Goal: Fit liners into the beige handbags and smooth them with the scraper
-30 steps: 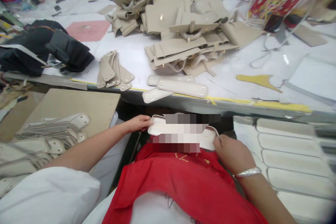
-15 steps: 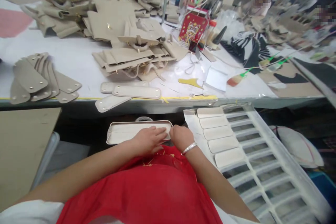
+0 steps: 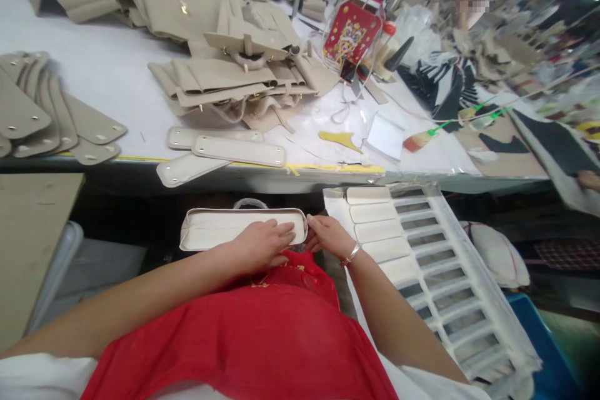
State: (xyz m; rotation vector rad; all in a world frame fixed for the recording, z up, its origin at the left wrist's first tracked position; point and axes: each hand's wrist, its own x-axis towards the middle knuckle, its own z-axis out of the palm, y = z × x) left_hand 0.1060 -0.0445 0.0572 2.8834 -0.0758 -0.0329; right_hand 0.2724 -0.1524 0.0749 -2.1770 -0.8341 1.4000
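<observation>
A long, shallow bag piece (image 3: 220,231) with a whitish inside and a raised, rounded beige rim lies in front of my red apron. My left hand (image 3: 262,244) rests flat inside its right half, fingers stretched towards the right end. At that end my right hand (image 3: 328,236), wearing a silver bracelet, pinches the rim with thumb and fingers; the fingertips are partly hidden. Just right of it, pale rounded strips (image 3: 370,214) lie in a row on a slatted white rack (image 3: 435,250).
On the white table (image 3: 117,137) lie beige bag parts (image 3: 234,84), strips with metal studs (image 3: 239,149), a fan of studded flaps (image 3: 42,106), a red box (image 3: 354,28) and a brush (image 3: 419,139). A blue bin (image 3: 539,350) stands low right. Another person's hand (image 3: 588,180) shows at the right edge.
My right hand has loosened from a tight fist-like pinch and its fingers extend more along the rim's end. My left hand stays on the piece. The view has shifted slightly.
</observation>
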